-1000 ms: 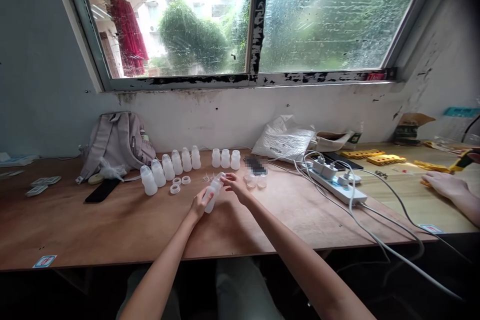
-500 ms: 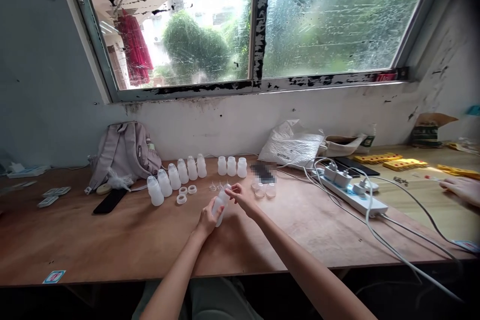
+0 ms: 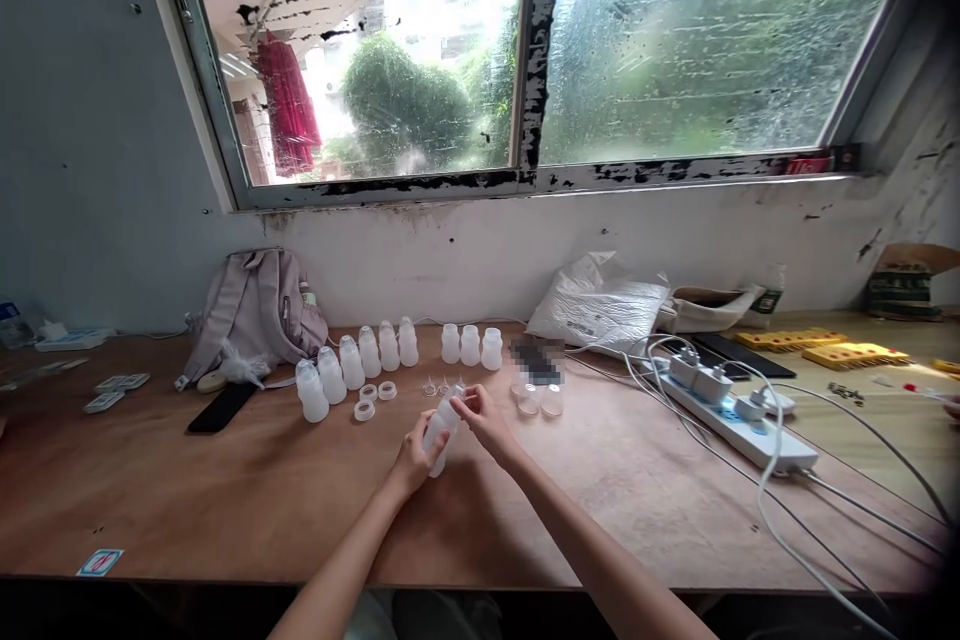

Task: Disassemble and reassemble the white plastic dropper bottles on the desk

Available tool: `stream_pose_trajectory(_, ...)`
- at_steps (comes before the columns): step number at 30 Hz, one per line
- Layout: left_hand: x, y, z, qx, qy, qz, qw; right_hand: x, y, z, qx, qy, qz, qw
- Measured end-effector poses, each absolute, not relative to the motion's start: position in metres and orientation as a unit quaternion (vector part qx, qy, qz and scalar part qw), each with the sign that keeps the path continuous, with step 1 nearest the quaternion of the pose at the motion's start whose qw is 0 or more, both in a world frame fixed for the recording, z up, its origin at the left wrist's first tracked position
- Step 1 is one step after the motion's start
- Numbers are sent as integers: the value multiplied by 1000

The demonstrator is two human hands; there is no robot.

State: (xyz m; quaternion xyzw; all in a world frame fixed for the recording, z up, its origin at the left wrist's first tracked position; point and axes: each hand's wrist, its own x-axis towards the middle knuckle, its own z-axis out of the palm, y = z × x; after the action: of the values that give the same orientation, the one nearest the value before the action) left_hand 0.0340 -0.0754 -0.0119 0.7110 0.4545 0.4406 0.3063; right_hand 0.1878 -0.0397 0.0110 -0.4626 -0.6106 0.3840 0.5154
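Observation:
My left hand [image 3: 418, 450] is wrapped round the body of a frosted white baby bottle [image 3: 437, 440], which tilts up to the right over the table. With its fingers pinched, my right hand [image 3: 484, 417] grips the top end of the same bottle; exactly which part lies under the fingertips is too small to tell. Just behind the hands lie small clear teats [image 3: 444, 387]. To their left are white collar rings [image 3: 365, 410], and beyond them runs a slanting row of several capped bottles [image 3: 350, 363]. Three open bottles [image 3: 470, 345] stand farther back, and clear caps [image 3: 529, 401] lie right of my hands.
A white power strip [image 3: 739, 420] with plugs and loose cables crosses the table on the right. Behind are a silvery plastic bag [image 3: 600, 305] and a backpack [image 3: 259, 310]. A black phone [image 3: 221, 407] lies at left. Yellow trays [image 3: 855, 354] sit far right, near another person's fingers [image 3: 952, 407].
The view has shifted slightly, so things sit a little lower in it. Both my hands keep their hold on the bottle. At far right, the other person's hand has mostly left the view.

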Motion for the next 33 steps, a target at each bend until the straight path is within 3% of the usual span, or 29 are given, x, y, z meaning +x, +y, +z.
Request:
stream_pose_trajectory(10, 28, -71, -21, 660, 422, 476, 400, 187, -42, 8, -461, -598, 403, 518)
stream_pose_trajectory(13, 22, -59, -15, 691, 427, 488, 319, 198, -25, 30, -449, -651, 347, 504)
stream_pose_trajectory(17, -1, -25, -12, 767, 444, 454, 94, 200, 25, 68, -467, -699, 151, 521)
stream_pose_trajectory(21, -19, 2, -16, 778, 482, 399, -48, 181, 85, 89, -502, -745, 2, 440)
stream_pose_trajectory(26, -30, 12, -28, 722, 573, 362, -141, 150, 135, 78, -534, -788, -34, 305)
stream_pose_trajectory(33, -36, 16, -40, 687, 640, 303, -163, 136, 156, 62, -566, -781, -24, 262)
